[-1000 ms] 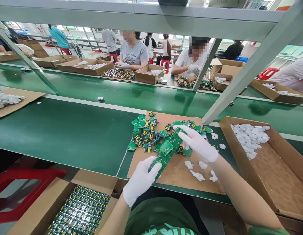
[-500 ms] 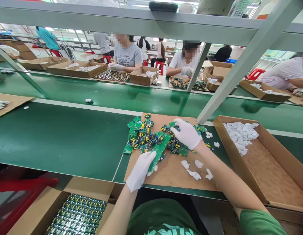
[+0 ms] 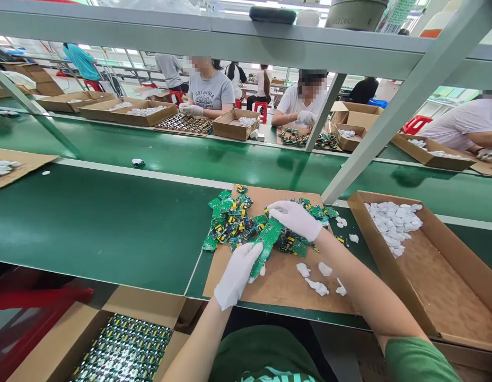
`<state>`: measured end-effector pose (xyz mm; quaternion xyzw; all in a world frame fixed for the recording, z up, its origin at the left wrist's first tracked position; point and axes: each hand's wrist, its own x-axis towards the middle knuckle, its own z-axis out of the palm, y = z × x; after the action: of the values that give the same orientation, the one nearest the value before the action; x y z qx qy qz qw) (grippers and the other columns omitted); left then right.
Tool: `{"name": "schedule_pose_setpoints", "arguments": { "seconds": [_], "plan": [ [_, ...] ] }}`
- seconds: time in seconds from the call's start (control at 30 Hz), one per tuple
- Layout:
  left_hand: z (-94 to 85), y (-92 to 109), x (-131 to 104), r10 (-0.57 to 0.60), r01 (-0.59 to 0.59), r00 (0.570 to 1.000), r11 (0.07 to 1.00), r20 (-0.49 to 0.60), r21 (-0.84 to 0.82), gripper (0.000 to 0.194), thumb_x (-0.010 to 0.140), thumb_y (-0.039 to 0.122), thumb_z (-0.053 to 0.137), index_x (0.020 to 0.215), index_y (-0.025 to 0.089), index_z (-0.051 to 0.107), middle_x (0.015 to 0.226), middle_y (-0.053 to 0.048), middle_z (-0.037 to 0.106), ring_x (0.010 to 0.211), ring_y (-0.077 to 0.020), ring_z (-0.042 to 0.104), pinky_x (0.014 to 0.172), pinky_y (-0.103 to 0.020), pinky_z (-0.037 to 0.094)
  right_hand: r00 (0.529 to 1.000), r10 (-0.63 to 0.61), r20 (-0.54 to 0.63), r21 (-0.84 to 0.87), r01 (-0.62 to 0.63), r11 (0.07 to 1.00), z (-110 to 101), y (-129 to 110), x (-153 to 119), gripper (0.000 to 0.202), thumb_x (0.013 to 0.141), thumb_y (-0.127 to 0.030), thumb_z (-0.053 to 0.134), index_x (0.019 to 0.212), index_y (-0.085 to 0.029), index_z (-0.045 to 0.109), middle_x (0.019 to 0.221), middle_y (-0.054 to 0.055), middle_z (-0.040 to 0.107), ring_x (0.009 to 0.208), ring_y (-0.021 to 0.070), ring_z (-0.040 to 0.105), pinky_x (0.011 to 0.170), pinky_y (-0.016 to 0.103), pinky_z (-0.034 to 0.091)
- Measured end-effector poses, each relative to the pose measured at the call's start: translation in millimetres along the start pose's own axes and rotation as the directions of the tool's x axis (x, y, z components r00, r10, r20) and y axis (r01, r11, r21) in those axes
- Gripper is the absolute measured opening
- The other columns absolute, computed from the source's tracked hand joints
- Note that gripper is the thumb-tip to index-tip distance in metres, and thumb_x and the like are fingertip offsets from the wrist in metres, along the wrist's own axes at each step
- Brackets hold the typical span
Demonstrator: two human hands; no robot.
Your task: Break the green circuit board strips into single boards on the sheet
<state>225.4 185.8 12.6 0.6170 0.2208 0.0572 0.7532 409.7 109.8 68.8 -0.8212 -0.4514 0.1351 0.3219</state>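
My left hand (image 3: pixel 238 271), in a white glove, is closed around the near end of a long row of green circuit boards (image 3: pixel 266 241), held tilted with the solder side up. At the far end of that row, my gloved right hand (image 3: pixel 296 217) has its fingers closed on the boards; its fingertips are partly hidden. Beneath and beyond both hands lies a loose pile of small circuit boards (image 3: pixel 238 220) with yellow and black parts. The pile rests on a brown cardboard sheet (image 3: pixel 278 289). Several white scraps (image 3: pixel 317 286) lie on the sheet near my right forearm.
On the right stands a shallow cardboard box (image 3: pixel 448 302) with white pieces (image 3: pixel 393 223). An open carton of neatly packed boards (image 3: pixel 122 345) sits low at left. A slanted metal post (image 3: pixel 373 127) rises beyond the sheet. Across the green conveyor belt (image 3: pixel 190 148), co-workers sit at boxes.
My right hand has moved left and nearer, from the pile to the far end of the board row. My left hand and the row have shifted slightly right. A small item on the belt has moved left.
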Motion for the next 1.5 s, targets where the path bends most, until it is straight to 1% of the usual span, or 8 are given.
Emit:
{"name": "schedule_pose_setpoints", "arguments": {
  "seconds": [0.23, 0.43, 0.53, 0.67, 0.97, 1.17, 1.33, 1.5],
  "plan": [
    [-1.3, 6.2, -5.0, 0.061, -0.04, 0.986, 0.99, -0.154, 0.135, 0.039, 0.089, 0.051, 0.049, 0.068, 0.018, 0.049, 0.05, 0.004, 0.05, 0.042, -0.0076, 0.037, 0.04, -0.018, 0.026, 0.989, -0.113, -0.096, -0.019, 0.112, 0.994, 5.5, -9.8, -5.8, 0.017, 0.091, -0.025, 0.052, 0.097, -0.018, 0.067, 0.099, 0.007, 0.072, 0.09, 0.0203, 0.065, 0.089, 0.036, 0.048],
    [-8.1, 6.4, -8.1, 0.234, -0.152, 0.953, 0.919, -0.194, 0.363, 0.035, 0.091, 0.047, 0.044, 0.069, 0.02, 0.049, 0.055, 0.003, 0.052, 0.047, -0.0105, 0.045, 0.051, -0.023, 0.036, 0.969, -0.07, 0.236, 0.266, 0.005, 0.964, -7.4, -12.2, -11.2, 0.036, 0.093, -0.037, 0.048, 0.122, -0.019, 0.058, 0.103, 0.004, 0.07, 0.06, 0.0119, 0.061, 0.058, 0.026, 0.051],
    [-6.2, 1.7, -3.5, 0.295, -0.153, 0.917, 0.881, -0.268, 0.447, 0.029, 0.09, 0.041, 0.047, 0.07, 0.02, 0.05, 0.064, 0.0, 0.056, 0.058, -0.0137, 0.051, 0.061, -0.025, 0.038, 0.994, -0.093, 0.056, 0.041, 0.091, 0.995, 0.9, -15.8, -16.4, 0.026, 0.089, -0.028, 0.054, 0.113, -0.021, 0.062, 0.09, 0.001, 0.07, 0.056, 0.0119, 0.057, 0.066, 0.029, 0.049],
    [0.2, -4.7, -1.9, 0.33, -0.13, 0.886, 0.851, -0.326, 0.509, 0.024, 0.087, 0.036, 0.051, 0.068, 0.022, 0.049, 0.064, 0.0, 0.054, 0.062, -0.0162, 0.05, 0.064, -0.028, 0.035, 0.972, -0.197, -0.128, -0.253, 0.161, 0.954, 14.3, -14.4, -16.0, 0.022, 0.091, -0.02, 0.05, 0.108, -0.02, 0.065, 0.092, 0.007, 0.071, 0.08, 0.0209, 0.065, 0.081, 0.033, 0.048],
    [-5.9, 2.5, -15.6, 0.194, -0.125, 0.962, 0.939, -0.191, 0.319, 0.03, 0.09, 0.046, 0.047, 0.078, 0.019, 0.052, 0.061, 0.003, 0.057, 0.054, -0.0128, 0.051, 0.055, -0.024, 0.04, 0.981, -0.023, -0.193, -0.19, -0.014, 0.982, -1.8, 5.4, -11.9, 0.047, 0.097, -0.038, 0.046, 0.137, -0.014, 0.05, 0.104, 0.01, 0.073, 0.073, 0.0205, 0.065, 0.079, 0.036, 0.049],
    [1.8, 5.9, -15.6, 0.266, -0.235, 0.964, 0.891, -0.028, 0.389, 0.024, 0.092, 0.039, 0.048, 0.084, 0.019, 0.056, 0.072, 0.0, 0.062, 0.064, -0.0143, 0.056, 0.064, -0.026, 0.043, 0.962, -0.126, 0.241, 0.2, 0.078, 0.977, -0.2, -12.4, -49.6, 0.036, 0.097, -0.036, 0.043, 0.129, -0.025, 0.056, 0.122, 0.003, 0.066, 0.064, 0.0121, 0.063, 0.066, 0.028, 0.052],
    [5.6, 0.1, -10.5, 0.329, -0.174, 0.933, 0.762, -0.143, 0.624, 0.019, 0.092, 0.034, 0.046, 0.089, 0.02, 0.059, 0.078, -0.003, 0.069, 0.071, -0.0198, 0.061, 0.068, -0.031, 0.043, 0.996, -0.091, -0.012, -0.029, 0.091, 0.995, 20.7, -13.5, -64.3, 0.025, 0.092, -0.028, 0.051, 0.115, -0.024, 0.061, 0.099, 0.002, 0.072, 0.064, 0.0157, 0.061, 0.076, 0.033, 0.052],
    [1.8, -2.4, -6.8, 0.392, -0.133, 0.896, 0.685, -0.208, 0.716, 0.022, 0.093, 0.033, 0.044, 0.097, 0.021, 0.061, 0.097, -0.008, 0.071, 0.088, -0.0244, 0.065, 0.078, -0.033, 0.045, 0.978, -0.174, -0.112, -0.198, 0.15, 0.969, 37.8, -10.7, -61.1, 0.028, 0.094, -0.03, 0.052, 0.12, -0.024, 0.061, 0.102, 0.007, 0.073, 0.081, 0.0217, 0.068, 0.081, 0.033, 0.052]
  ]
}}
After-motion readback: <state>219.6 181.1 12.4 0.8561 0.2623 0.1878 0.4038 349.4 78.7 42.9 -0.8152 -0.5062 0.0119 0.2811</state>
